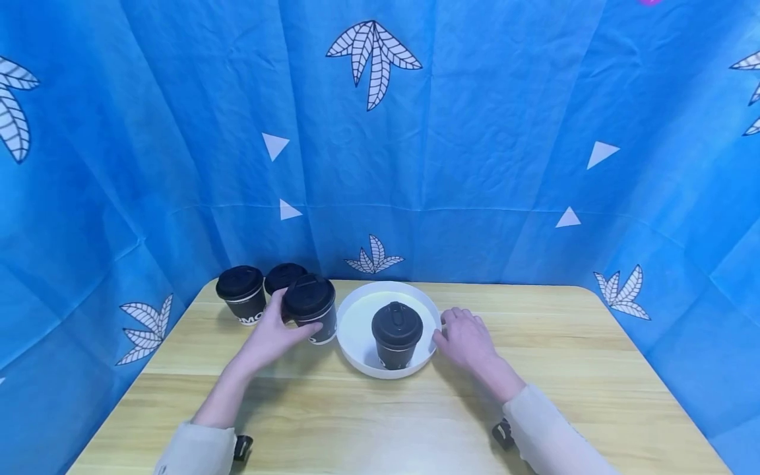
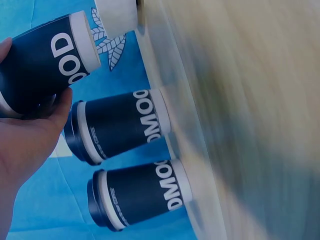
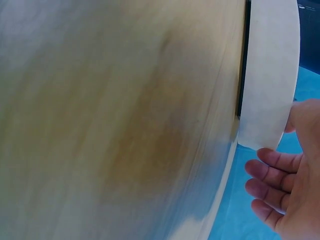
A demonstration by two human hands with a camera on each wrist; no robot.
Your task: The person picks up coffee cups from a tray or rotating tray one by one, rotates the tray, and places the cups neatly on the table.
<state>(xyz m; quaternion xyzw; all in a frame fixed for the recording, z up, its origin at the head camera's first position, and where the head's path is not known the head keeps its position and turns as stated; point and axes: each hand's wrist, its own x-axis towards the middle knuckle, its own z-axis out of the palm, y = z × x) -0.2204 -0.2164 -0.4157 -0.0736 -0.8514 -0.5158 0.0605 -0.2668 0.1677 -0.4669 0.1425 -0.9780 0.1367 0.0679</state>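
My left hand (image 1: 276, 336) holds a black paper coffee cup (image 1: 309, 298) with a black lid, thumb on the near side and fingers round the far side. In the left wrist view this held cup (image 2: 42, 60) appears raised off the table. Just left of it stand two matching lidded cups, one at the far left (image 1: 240, 284) and one partly hidden behind the held cup (image 1: 284, 274). Another lidded cup (image 1: 396, 333) stands upright in a round white tray (image 1: 354, 330). My right hand (image 1: 469, 340) pinches the tray's right rim between thumb and fingers.
The light wooden table (image 1: 380, 422) has its far edge against a blue patterned curtain (image 1: 499, 132), which also hangs at both sides. Small black items show by the left sleeve (image 1: 198, 448) and the right sleeve (image 1: 552, 429).
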